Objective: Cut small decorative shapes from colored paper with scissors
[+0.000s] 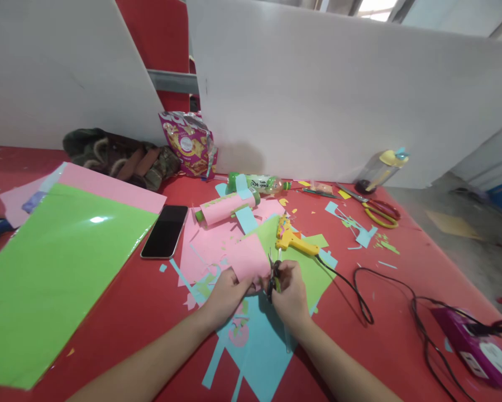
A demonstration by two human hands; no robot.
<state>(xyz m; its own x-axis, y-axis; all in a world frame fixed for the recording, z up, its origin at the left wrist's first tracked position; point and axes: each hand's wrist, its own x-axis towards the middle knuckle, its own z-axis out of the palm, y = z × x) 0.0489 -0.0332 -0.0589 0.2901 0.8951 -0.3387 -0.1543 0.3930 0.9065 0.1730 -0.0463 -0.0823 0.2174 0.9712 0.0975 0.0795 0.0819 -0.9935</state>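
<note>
My left hand is closed on a piece of pink paper, holding it up just above the red table. My right hand is wrapped round a small pair of dark scissors, whose blades point up at the paper's right edge. Under both hands lie cut sheets of light blue paper, pink paper and green paper. A yellow glue gun lies just beyond the hands.
Large green sheet over pink sheets at left. Black phone. Pink-wrapped bottle, green bottle, snack bag, red-and-yellow scissors, a tumbler. Black cable runs to a purple power strip. White boards behind.
</note>
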